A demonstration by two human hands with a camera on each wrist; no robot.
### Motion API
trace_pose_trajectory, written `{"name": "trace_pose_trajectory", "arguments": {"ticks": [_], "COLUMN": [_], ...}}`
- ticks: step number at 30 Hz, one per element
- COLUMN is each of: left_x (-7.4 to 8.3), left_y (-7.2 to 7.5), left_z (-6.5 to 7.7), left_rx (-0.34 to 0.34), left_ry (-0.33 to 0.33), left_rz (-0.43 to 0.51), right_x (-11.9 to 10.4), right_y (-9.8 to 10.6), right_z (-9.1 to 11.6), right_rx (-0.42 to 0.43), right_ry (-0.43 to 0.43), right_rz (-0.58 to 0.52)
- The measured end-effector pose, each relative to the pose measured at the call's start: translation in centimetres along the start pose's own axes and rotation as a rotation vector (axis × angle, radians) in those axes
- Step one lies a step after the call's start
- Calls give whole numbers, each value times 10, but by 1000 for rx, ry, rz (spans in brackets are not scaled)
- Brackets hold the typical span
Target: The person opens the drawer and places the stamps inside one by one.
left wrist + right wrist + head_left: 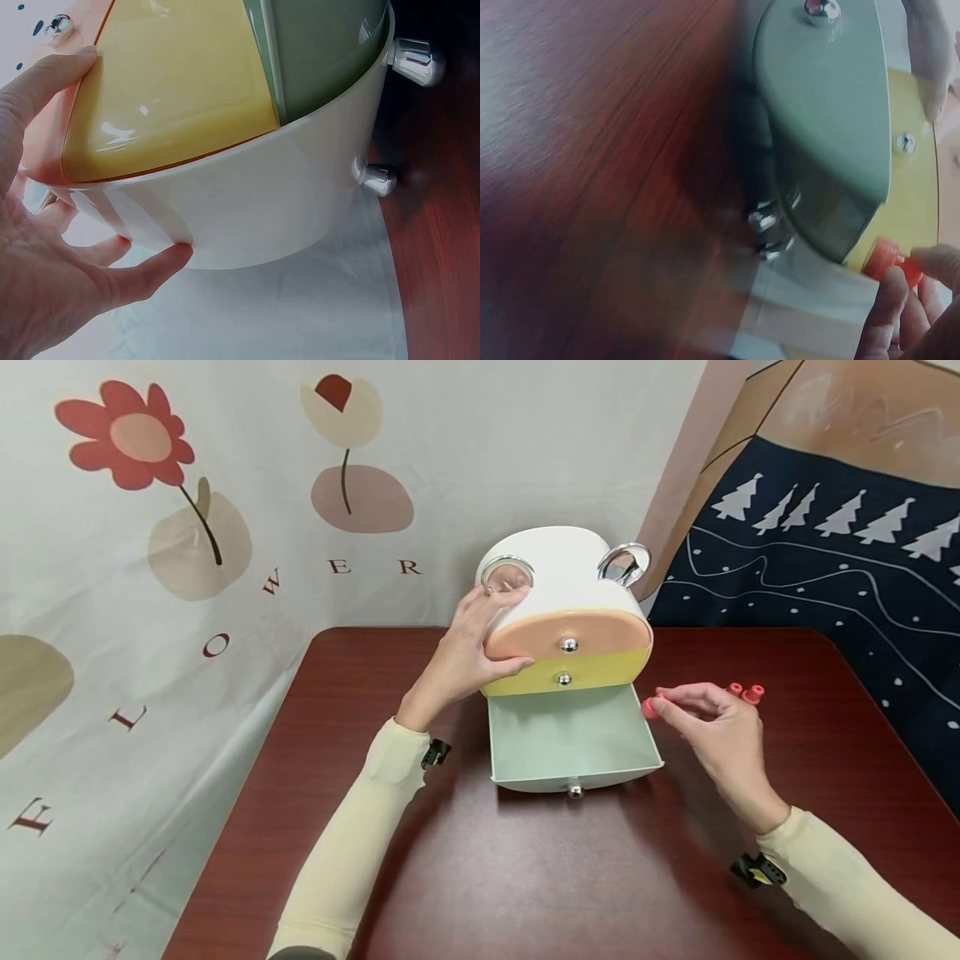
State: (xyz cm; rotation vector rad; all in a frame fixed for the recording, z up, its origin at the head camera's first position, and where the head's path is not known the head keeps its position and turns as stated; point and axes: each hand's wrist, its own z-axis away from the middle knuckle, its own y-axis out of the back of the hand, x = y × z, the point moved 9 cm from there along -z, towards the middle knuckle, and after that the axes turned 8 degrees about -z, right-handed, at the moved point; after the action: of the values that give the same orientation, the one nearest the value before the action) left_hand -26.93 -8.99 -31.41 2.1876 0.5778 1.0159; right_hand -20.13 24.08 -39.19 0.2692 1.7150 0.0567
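Observation:
A small rounded drawer cabinet point(555, 568) has a white shell and silver rings on top. Its green bottom drawer point(570, 739) is pulled out, showing a bare inside. The orange drawer point(525, 639) and yellow drawer point(607, 670) are closed. My left hand point(468, 639) grips the cabinet's left side, thumb across the front and fingers on the white shell point(255, 202). Between thumb and fingers, my right hand point(723, 739) pinches a small red piece point(881, 259) with a wide round end and narrower stem, close beside the green drawer's right edge.
Two more red pieces, one a stepped round one point(753, 695), are on the brown table point(570, 885) behind my right hand. A flower-print cloth point(247, 527) hangs behind the table, with a dark tree-print cloth point(810, 560) at the right.

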Motion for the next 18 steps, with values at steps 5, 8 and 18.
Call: {"name": "trace_pose_trajectory", "arguments": {"ticks": [5, 8, 18], "left_x": [1, 1, -1], "left_y": [0, -1, -2], "left_z": [0, -1, -1], "left_rx": [-1, -4, 0], "left_ry": [-2, 2, 11], "left_rz": [0, 3, 11], "right_x": [-11, -13, -11], "right_y": [-29, -41, -75], "right_z": [0, -2, -11], "right_rx": [-96, -110, -164], "right_ry": [47, 62, 57], "right_rz": [32, 80, 19]}}
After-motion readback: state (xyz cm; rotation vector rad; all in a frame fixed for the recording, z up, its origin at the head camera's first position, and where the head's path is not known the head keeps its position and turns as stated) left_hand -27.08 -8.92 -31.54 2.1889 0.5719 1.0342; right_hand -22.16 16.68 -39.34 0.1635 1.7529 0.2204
